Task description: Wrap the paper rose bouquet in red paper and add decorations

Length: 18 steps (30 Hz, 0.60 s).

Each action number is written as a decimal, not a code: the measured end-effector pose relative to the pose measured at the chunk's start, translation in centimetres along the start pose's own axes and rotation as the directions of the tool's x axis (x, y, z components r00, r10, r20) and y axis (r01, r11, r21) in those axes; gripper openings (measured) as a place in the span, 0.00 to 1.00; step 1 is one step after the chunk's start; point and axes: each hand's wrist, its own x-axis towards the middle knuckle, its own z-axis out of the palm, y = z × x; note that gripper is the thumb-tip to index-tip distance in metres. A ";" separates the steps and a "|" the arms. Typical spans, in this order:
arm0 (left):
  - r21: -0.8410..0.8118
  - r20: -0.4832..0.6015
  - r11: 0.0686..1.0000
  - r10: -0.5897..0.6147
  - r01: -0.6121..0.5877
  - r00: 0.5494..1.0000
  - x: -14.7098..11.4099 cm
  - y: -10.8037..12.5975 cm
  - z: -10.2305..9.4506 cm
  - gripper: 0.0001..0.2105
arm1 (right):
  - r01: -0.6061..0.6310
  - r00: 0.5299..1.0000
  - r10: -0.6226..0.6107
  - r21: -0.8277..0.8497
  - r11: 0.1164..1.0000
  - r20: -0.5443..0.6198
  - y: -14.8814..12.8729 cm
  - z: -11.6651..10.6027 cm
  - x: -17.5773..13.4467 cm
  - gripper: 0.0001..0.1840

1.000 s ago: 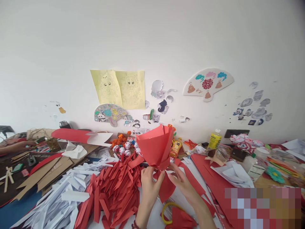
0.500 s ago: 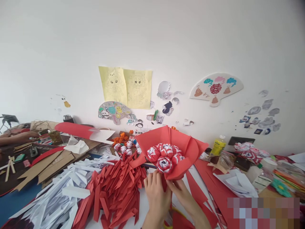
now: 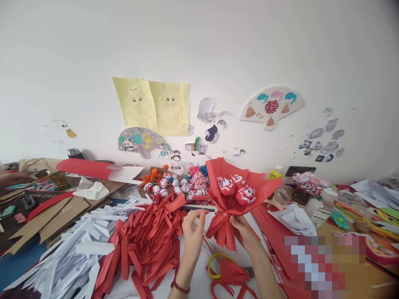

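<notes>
My right hand (image 3: 244, 233) is wrapped around the gathered neck of a paper flower bouquet (image 3: 227, 207), which tilts to the right. Red paper flares around several red-and-white folded paper flowers (image 3: 246, 194). Left of the neck and apart from it, my left hand (image 3: 193, 224) is raised with thumb and forefinger pinched. Whatever is between those fingertips is too small to make out. Below the bouquet lie scissors with yellow (image 3: 213, 272) and red handles, partly under a red paper scrap (image 3: 232, 270). Thin wires (image 3: 210, 245) lie beside them.
Piles of folded white strips (image 3: 84, 236) and red strips (image 3: 152, 241) cover the left side. Behind them are cardboard pieces (image 3: 67, 216) and white-and-purple paper balls (image 3: 183, 185). Red sheets (image 3: 274, 236) lie at right. Another person's hand (image 3: 11, 179) shows at far left.
My left hand has let go of the bouquet's neck and moved left, fingers pinched. My right hand has moved the bouquet right and turned it, showing its gathered lower end. The view has shifted slightly.
</notes>
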 end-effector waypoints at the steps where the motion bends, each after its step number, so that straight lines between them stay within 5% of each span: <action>1: -0.023 0.033 1.000 -0.020 0.021 0.999 0.1 -0.2 0.1 0.14 | -0.004 1.000 0.004 0.014 1.000 -0.004 0.1 -0.1 0.1 0.19; 7: -0.171 0.206 0.977 -0.088 0.124 0.975 0.3 0.3 0.4 0.16 | 0.000 0.999 0.006 0.107 0.994 -0.049 1.3 -0.7 0.4 0.20; 18: -0.261 0.289 0.959 -0.034 0.112 0.957 0.4 0.6 -0.2 0.15 | 0.057 0.989 -0.048 0.059 0.997 -0.143 -0.6 -0.6 -0.5 0.19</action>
